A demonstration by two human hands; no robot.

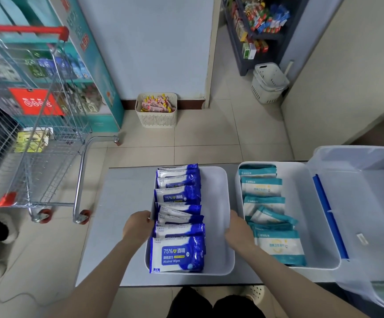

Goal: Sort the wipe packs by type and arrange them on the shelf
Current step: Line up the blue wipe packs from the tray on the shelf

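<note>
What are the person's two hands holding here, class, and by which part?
Both hold the white tray of blue alcohol wipe packs: left hand on its left rim, right hand on its right rim.

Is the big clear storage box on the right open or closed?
Open: the clear storage box has no lid on top, and its bare inside shows.

Two white trays (220, 267) sit side by side. At nine o'clock, about eight blue wipe packs (178, 254); at three o'clock, roughly six teal wipe packs (278, 245). Two hands (138, 226) show.
</note>
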